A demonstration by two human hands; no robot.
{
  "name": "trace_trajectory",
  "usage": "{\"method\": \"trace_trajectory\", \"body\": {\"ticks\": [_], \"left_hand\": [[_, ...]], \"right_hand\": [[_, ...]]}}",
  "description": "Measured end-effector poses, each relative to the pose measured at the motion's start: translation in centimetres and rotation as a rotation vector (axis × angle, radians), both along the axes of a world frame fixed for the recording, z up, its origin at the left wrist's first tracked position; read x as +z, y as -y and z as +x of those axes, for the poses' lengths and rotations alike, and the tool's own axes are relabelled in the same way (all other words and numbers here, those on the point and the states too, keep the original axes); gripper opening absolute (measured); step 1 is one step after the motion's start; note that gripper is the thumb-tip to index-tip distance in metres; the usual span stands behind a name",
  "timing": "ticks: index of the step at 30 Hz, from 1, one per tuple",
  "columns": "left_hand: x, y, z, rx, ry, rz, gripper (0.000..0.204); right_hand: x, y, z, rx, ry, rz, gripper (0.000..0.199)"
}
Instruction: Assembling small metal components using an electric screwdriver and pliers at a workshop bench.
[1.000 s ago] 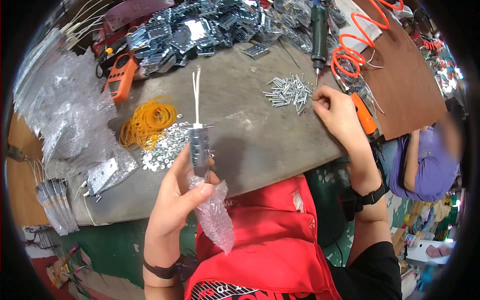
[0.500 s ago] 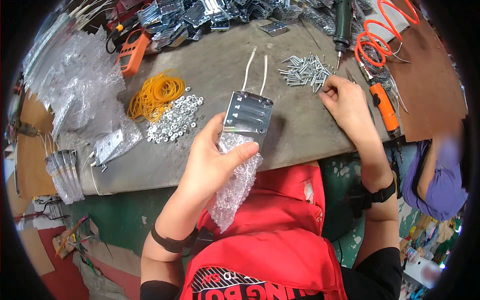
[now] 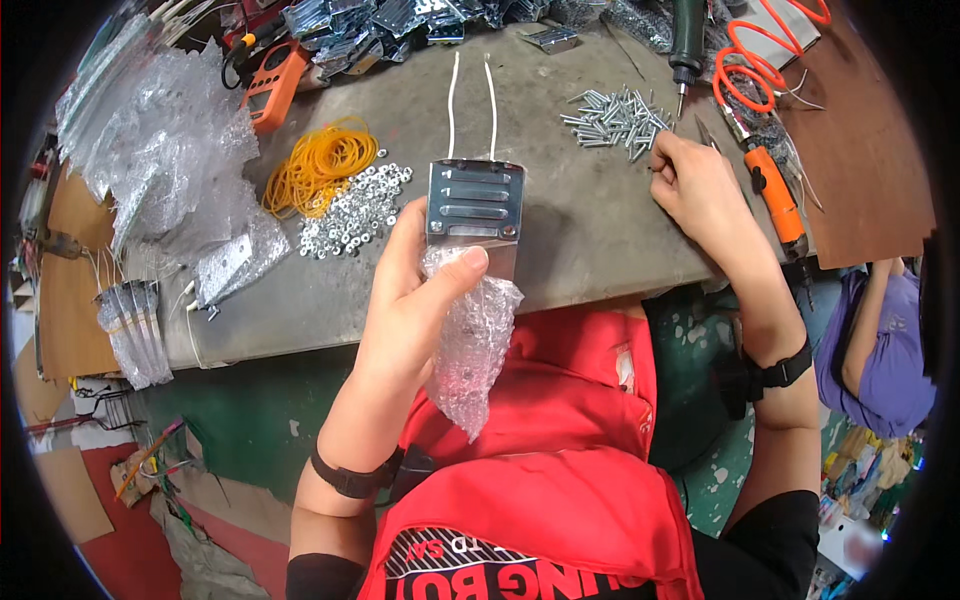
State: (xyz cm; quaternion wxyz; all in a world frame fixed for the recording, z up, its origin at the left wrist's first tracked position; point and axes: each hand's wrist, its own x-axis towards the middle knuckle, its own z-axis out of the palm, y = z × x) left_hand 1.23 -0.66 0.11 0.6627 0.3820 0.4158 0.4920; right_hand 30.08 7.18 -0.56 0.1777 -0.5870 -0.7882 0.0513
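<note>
My left hand (image 3: pixel 400 305) is closed round a slotted metal bracket (image 3: pixel 475 198), thumb across its front. Two white wires (image 3: pixel 492 110) stick out of the bracket's far end. Bubble wrap (image 3: pixel 475 350) covers its near part and hangs down toward my lap. Over the table to the right, my right hand (image 3: pixel 705 190) has its fingers curled, fingertips close to a pile of screws (image 3: pixel 618 120). Whatever lies between those fingers, if anything, is hidden. Small nuts (image 3: pixel 355 210) are scattered left of the bracket, beside yellow rubber bands (image 3: pixel 322 165).
More brackets (image 3: pixel 385 30) are heaped at the back. Bubble wrap sheets (image 3: pixel 165 140) and an orange meter (image 3: pixel 270 88) lie left. At right are an orange-bodied tool (image 3: pixel 772 195), a coiled orange hose (image 3: pixel 745 75) and a dark power screwdriver (image 3: pixel 687 45). Another person's purple sleeve (image 3: pixel 885 340) shows far right.
My left hand has shifted slightly left and turned the bracket, so its wires now point nearly straight away from me. My right hand stays by the screws with fingers curled.
</note>
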Motion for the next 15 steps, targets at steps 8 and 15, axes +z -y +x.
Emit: {"method": "trace_trajectory", "body": {"ticks": [8,15], "left_hand": [[-0.2,0.2,0.2,0.033,-0.044,0.133,0.045],[-0.5,0.6,0.1,0.064,-0.232,0.257,0.038]], "right_hand": [[-0.5,-0.4,-0.5,0.029,0.128,0.122,0.014],[3.1,5.6,-7.6,0.230,-0.826,-0.233,0.011]]}}
